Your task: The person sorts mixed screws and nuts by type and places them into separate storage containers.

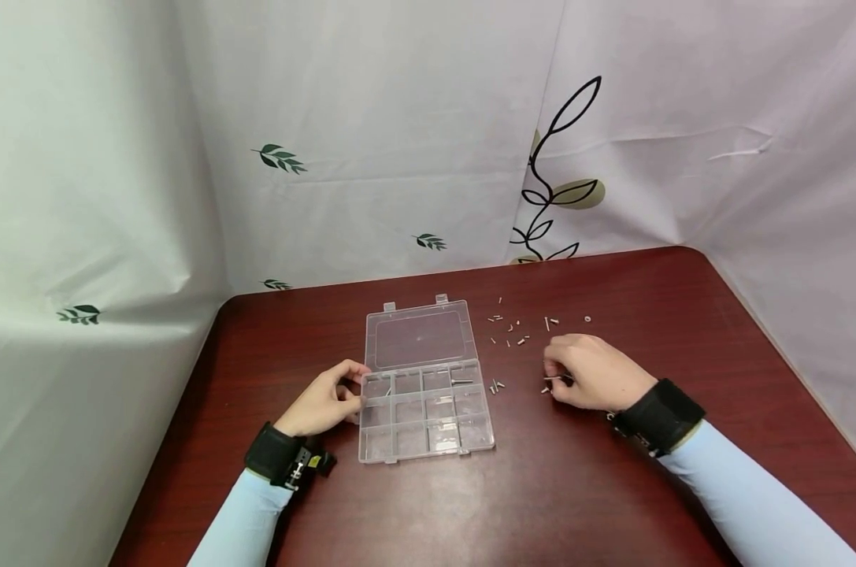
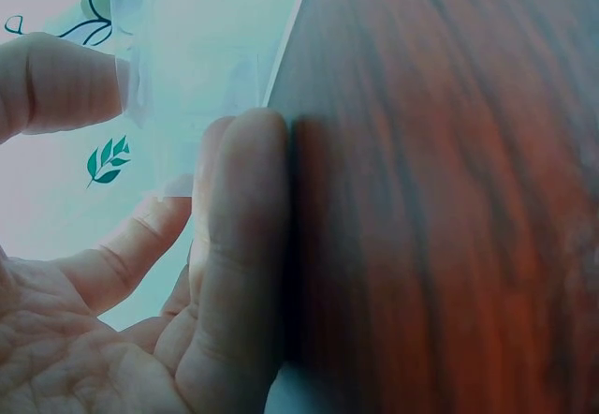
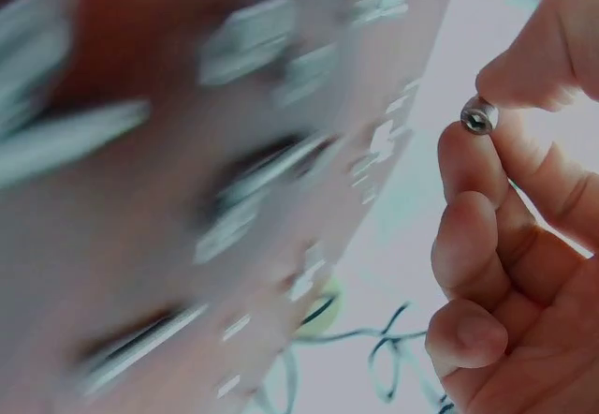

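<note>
A clear plastic compartment box point(image 1: 408, 419) lies on the table, its lid point(image 1: 419, 339) folded back flat behind it. My left hand point(image 1: 323, 403) holds the box by its left side, with the fingers bent around the edge in the left wrist view. To the right of the box, my right hand point(image 1: 601, 374) is above the table. Its thumb and index finger pinch a small metal socket-head screw point(image 3: 478, 116), seen head-on in the right wrist view. Several screws lie loose between the box and the right hand. A few metal pieces point(image 1: 461, 382) sit in the back compartments.
Scattered small screws point(image 1: 521, 341) and a round nut or washer point(image 1: 587, 319) lie behind the right hand. The dark red wooden table point(image 1: 428, 512) ends at the back against a white curtain point(image 1: 371, 157) with leaf prints.
</note>
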A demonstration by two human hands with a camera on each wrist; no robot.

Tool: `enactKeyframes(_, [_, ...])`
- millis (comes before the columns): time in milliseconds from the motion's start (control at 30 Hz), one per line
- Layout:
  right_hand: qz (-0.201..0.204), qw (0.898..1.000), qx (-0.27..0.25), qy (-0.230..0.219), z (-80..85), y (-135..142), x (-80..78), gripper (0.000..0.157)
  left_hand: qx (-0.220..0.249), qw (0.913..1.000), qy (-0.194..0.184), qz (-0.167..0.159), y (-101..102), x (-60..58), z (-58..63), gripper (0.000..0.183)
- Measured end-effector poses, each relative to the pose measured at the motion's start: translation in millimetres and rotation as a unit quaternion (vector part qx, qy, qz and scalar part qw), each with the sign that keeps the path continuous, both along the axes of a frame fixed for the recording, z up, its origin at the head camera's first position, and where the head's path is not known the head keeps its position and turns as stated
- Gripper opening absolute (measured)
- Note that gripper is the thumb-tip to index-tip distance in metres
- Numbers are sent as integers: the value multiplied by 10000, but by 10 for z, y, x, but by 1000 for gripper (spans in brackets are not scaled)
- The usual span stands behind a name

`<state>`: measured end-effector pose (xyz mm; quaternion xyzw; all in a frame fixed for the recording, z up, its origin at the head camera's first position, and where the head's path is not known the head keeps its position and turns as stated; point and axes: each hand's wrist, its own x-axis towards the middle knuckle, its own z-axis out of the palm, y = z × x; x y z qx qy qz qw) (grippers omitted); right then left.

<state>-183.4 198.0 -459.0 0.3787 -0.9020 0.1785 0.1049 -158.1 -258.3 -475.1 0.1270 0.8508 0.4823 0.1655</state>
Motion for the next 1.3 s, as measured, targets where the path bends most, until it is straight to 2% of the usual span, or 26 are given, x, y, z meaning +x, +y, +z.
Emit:
enactKeyframes(233, [321,9991,-252,113,181,-559,-86,21,-39,10000,77,-24,-19,2,-17,42])
enactKeyframes(433, [451,9987,-179,179,258,-906,-124,11,-81,9999,95,-6,-2,5,-16,42])
enactKeyframes(500, [388,9991,-28,149,265,-960,-124,19,-100,9999,102,3,6,4,-15,42])
enactKeyframes(567, [308,9995,77,87,266,-973,-121,38,-151,9998,138,9,9,1,-23,41])
enactKeyframes(633, [277,9995,117,54,259,-953,-125,52,-173,9997,166,10,9,-3,-25,41])
enactKeyframes(700, [247,9997,82,-2,254,-904,-131,54,-178,9997,190,6,0,-7,-31,41])
enactKeyframes(933, [3,10000,66,-31,214,-580,-138,51,-122,9999,117,19,-23,-12,-48,42])
enactKeyframes(1133, [-189,9997,78,152,96,-196,-114,45,-84,9999,102,13,-14,-5,-30,42])
enactKeyframes(1300, [-445,9987,218,112,2,96,-67,38,-89,9999,127,17,-9,-8,-25,42])
